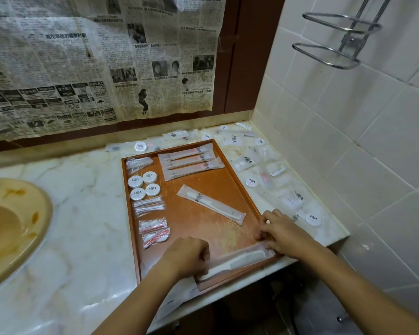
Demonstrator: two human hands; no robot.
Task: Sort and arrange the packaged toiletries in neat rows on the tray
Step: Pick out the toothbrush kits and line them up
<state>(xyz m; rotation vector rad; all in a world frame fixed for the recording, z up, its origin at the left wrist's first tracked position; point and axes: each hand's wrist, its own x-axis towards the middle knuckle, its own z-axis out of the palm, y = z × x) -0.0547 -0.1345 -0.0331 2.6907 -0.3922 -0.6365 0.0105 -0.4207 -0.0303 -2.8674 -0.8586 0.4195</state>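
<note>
As we square a wrapped comb (237,261) along the tray (230,187)'s six o'clock edge, our left hand (188,256) pinches its handle end and our right hand (279,234) pinches the other, keeping it parallel. Sorted round soaps (144,186) line the nine o'clock side; loose packets (248,162) wait at three o'clock.

The sink (12,233) is cut off by the left edge, the left hand (188,256) covers one end of the comb packet (237,261), and the print on the little packets (271,165) by the wall is too small to read.
</note>
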